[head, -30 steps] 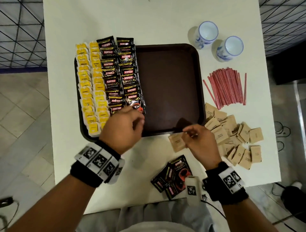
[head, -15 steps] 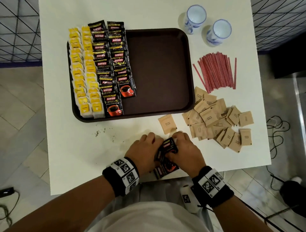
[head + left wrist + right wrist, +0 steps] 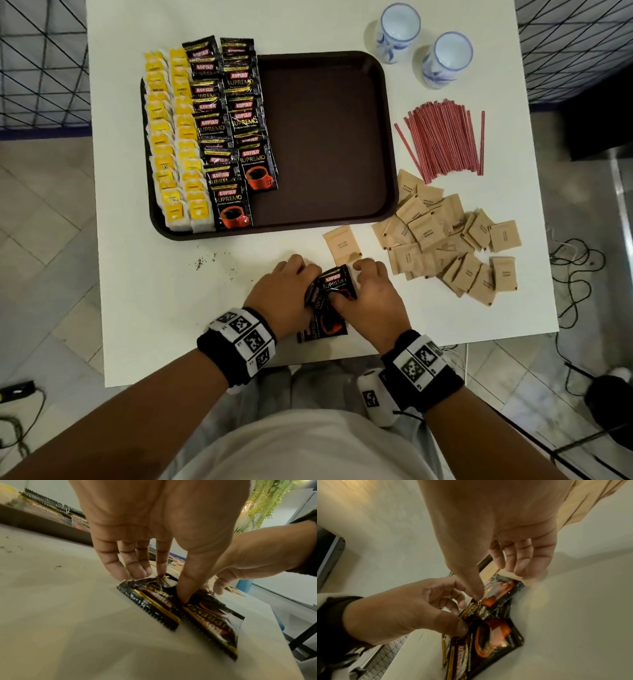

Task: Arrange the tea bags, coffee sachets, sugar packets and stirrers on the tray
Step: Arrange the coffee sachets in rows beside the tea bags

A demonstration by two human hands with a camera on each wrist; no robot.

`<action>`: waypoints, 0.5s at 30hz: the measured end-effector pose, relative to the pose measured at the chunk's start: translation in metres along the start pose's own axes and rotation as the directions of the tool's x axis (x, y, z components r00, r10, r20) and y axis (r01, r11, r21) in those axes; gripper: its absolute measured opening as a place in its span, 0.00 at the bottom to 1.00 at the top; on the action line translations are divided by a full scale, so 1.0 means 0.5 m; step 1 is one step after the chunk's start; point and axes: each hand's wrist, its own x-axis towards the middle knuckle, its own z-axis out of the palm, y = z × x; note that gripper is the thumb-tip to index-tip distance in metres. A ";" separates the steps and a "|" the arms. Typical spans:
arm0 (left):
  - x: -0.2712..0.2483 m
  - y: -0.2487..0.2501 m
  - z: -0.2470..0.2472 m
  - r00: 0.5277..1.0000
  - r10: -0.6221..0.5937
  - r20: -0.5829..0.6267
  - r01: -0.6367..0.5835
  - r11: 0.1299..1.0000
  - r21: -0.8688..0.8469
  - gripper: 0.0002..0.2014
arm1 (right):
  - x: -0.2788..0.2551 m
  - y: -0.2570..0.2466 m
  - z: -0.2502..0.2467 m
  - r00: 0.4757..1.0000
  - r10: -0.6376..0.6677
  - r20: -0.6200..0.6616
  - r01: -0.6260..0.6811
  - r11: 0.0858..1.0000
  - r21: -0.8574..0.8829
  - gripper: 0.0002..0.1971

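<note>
A brown tray [image 3: 322, 137] holds two columns of yellow tea bags [image 3: 174, 144] and two columns of black coffee sachets [image 3: 236, 130] on its left half. At the table's near edge lie a few loose coffee sachets [image 3: 335, 284]. My left hand [image 3: 291, 287] and right hand [image 3: 366, 291] meet over them. In the left wrist view the left thumb [image 3: 185, 596] and fingers pinch a sachet [image 3: 154, 601]. The right thumb [image 3: 476, 592] and fingers hold the top sachet [image 3: 498, 589], which is tilted up. Another sachet [image 3: 493, 635] lies flat below.
A pile of brown sugar packets [image 3: 445, 240] lies right of the tray, and one packet [image 3: 342, 245] sits apart just beyond my hands. Red stirrers [image 3: 445, 140] lie behind the pile. Two white cups [image 3: 397, 31] stand at the back right. Tea crumbs [image 3: 205, 260] dot the table.
A second ago my left hand was at the coffee column on the tray and my right near the tray's front edge. Both drew back to the loose sachets and took hold.
</note>
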 end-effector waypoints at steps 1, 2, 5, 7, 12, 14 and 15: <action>-0.001 -0.002 -0.001 1.000 -0.003 -0.002 0.003 1.000 -0.004 0.27 | -0.002 0.001 0.000 1.000 0.009 -0.004 -0.009 1.000 -0.009 0.34; -0.002 -0.005 -0.003 1.000 -0.007 -0.006 0.007 1.000 -0.017 0.27 | -0.003 0.000 0.001 1.000 0.009 -0.002 -0.009 1.000 -0.026 0.34; -0.004 -0.010 -0.003 0.999 -0.036 -0.021 0.034 0.996 -0.087 0.24 | -0.006 -0.011 0.009 1.000 -0.025 0.014 0.026 0.996 -0.080 0.30; -0.005 -0.009 -0.001 0.999 -0.046 -0.025 0.042 0.991 -0.125 0.23 | -0.008 -0.017 0.015 0.999 -0.043 0.016 0.044 0.996 -0.082 0.26; -0.005 -0.011 0.001 0.999 -0.030 -0.018 0.027 0.987 -0.159 0.23 | -0.003 -0.018 0.020 0.998 -0.027 0.049 0.019 0.988 0.154 0.18; -0.004 -0.016 -0.003 1.000 -0.019 -0.019 0.015 0.983 -0.185 0.25 | 0.001 -0.013 0.015 0.998 0.006 0.059 -0.020 0.969 0.246 0.17; -0.004 -0.019 -0.006 1.000 -0.014 -0.019 0.010 0.981 -0.192 0.27 | 0.003 -0.008 0.012 0.998 0.022 0.062 -0.039 0.960 0.277 0.16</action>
